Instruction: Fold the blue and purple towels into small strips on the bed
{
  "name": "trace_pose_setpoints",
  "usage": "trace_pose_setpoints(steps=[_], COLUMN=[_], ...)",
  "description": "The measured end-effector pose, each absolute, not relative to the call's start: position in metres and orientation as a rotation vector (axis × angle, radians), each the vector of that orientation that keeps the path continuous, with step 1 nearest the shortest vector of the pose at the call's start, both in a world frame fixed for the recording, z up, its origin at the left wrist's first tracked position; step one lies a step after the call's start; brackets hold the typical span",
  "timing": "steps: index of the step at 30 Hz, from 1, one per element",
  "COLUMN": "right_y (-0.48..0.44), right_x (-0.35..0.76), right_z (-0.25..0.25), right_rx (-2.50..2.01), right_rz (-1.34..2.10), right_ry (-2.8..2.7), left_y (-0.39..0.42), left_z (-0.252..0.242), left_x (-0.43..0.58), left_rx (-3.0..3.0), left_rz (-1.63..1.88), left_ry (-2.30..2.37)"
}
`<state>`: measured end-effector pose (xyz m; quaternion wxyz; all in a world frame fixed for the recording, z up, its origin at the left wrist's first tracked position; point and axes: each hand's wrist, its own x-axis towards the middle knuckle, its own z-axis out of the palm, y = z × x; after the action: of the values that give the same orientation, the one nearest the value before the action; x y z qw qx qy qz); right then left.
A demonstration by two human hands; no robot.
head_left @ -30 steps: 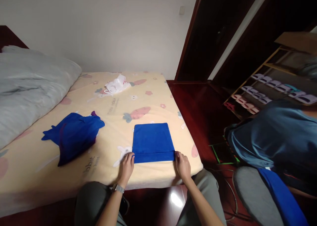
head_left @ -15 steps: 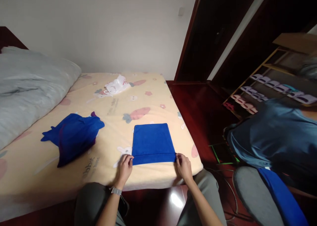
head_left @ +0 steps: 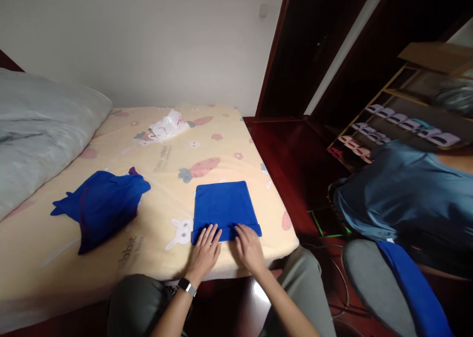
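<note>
Folded blue cloth [head_left: 223,206] lies flat at the lower centre of the head view, on the bed [head_left: 158,223], its near edge turned into a band. The left hand [head_left: 204,255] spreads over that band, fingers [head_left: 209,233] extended and gripping nothing, probably to keep the fold flat. The right hand [head_left: 251,251] rests bent-fingered on it; whether it pinches fabric, I cannot tell. The sheet reads "rabbit" at lower left, a second line being blurred; red print on the white plastic bag [head_left: 168,126], upper left of centre, is illegible.
</note>
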<state>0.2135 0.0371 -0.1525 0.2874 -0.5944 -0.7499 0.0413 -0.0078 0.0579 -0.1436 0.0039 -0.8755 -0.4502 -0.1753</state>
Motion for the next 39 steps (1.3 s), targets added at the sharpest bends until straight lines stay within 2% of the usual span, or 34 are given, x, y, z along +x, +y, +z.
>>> trace_pose_setpoints(steps=[5,14,23,29,39], right_y=[0.037,0.037,0.042,0.047,0.056], right_x=[0.176,0.269,0.275,0.286,0.310], right_z=[-0.172,-0.184,-0.184,-0.175,-0.182], right_rx=[-1.501,-1.608,-1.511,-1.508,-1.414], right_rz=[0.071,0.002,-0.070,-0.115,0.011], right_ry=[-2.245,-2.323,-2.376,-2.301,-2.290], left_y=[0.058,0.059,0.070,0.071,0.076], left_z=[-0.161,-0.169,-0.154,-0.158,-0.168], left_x=[-0.012,-0.055,-0.076,-0.074,-0.078], left_rx=[-2.788,-2.839,-2.902,-2.731,-2.773], left_rz=[-0.413,-0.351,-0.272,-0.384,-0.652], left_ry=[-1.443,-1.482,-1.312,-1.376,-1.533])
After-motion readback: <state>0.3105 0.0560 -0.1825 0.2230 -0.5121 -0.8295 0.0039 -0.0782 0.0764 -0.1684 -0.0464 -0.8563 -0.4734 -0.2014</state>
